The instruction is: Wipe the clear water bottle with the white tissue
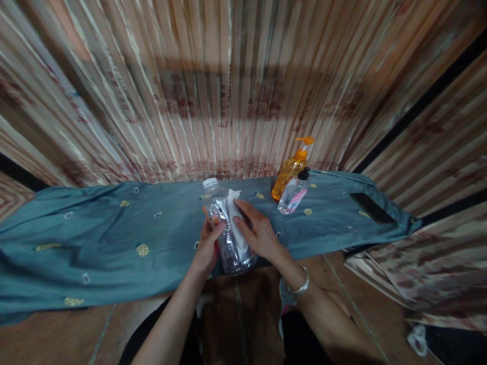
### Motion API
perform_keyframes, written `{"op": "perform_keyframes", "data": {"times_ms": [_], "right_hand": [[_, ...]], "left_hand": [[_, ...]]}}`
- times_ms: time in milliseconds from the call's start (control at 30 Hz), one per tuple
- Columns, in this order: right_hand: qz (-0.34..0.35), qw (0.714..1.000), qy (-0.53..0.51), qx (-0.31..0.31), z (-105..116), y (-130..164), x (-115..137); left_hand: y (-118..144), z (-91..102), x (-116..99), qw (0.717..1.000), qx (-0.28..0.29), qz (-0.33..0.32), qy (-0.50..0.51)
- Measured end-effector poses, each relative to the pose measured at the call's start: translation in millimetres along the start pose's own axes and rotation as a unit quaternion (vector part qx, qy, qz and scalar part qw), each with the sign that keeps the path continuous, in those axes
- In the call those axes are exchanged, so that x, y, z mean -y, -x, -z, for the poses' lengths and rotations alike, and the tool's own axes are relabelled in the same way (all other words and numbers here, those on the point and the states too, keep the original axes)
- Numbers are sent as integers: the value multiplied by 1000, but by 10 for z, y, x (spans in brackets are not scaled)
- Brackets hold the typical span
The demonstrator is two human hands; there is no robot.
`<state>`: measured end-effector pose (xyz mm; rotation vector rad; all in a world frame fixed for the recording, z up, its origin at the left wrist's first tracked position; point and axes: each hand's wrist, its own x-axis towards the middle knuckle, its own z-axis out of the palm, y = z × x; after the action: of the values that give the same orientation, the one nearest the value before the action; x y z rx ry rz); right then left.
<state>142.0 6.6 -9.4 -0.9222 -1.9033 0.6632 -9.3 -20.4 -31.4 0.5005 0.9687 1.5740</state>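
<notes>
Bottle (head view): clear plastic bottle (230, 259) with white cap (210, 182), held tilted between both hands at the near edge of the surface (102, 228); cannot tell whether its base touches down.
Left hand (210, 242): gripping the bottle's left side, thumb across the front.
Right hand (258, 228): fingers curled over white tissue (236, 223), holding it against the bottle's right side.
Weight: looks empty, so probably light.
Wall: likely thin; should dent under a hard squeeze, unlikely to break.
Friction: bare plastic probably slick; tissue could slide on it.
Hold: best around the mid-body, with light, even pressure; cap end offers a firmer, narrower grip.
Tissue: soft, crumpled, likely easy to tear.
Surface: blue-green cloth with yellow printed motifs, wrinkled, draped over the edges.
Pump bottles: orange pump bottle (289, 175) standing behind a smaller clear bottle with black pump (293, 193), right of the hands.
Phone: dark, flat phone (373, 208) near the right end.
Room: pleated patterned curtain (228, 101) behind; brown tiled floor (338, 289) below.
</notes>
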Motion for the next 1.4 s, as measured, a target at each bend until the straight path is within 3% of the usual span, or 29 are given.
{"op": "perform_keyframes", "data": {"times_ms": [200, 333, 533, 733, 967, 1167, 1300, 1400], "right_hand": [[-48, 997, -55, -15, -2, -41, -97], [-65, 992, -103, 40, -14, -43, -131], [-58, 997, -51, 12, -24, 27, -6], [-54, 996, -60, -30, 28, -53, -22], [-89, 991, -95, -2, -20, -60, -176], [-43, 998, -37, -16, -25, 7, -73], [-12, 1000, -19, -2, -29, -8, -50], [-31, 999, -39, -4, -14, -48, -105]], "left_hand": [[38, -44, -30, 1000, 11, 20, -2], [-36, 7, -97, 1000, -2, 19, 16], [-84, 48, -123, 999, -28, -7, 18], [10, 27, -76, 999, 20, 30, 6], [-80, 37, -90, 999, 34, 15, 19], [-139, 129, -40, 1000, -4, -1, 17], [-64, 64, 46, 1000, 15, 10, 6], [8, -10, 82, 999, 25, 23, -6]]}}
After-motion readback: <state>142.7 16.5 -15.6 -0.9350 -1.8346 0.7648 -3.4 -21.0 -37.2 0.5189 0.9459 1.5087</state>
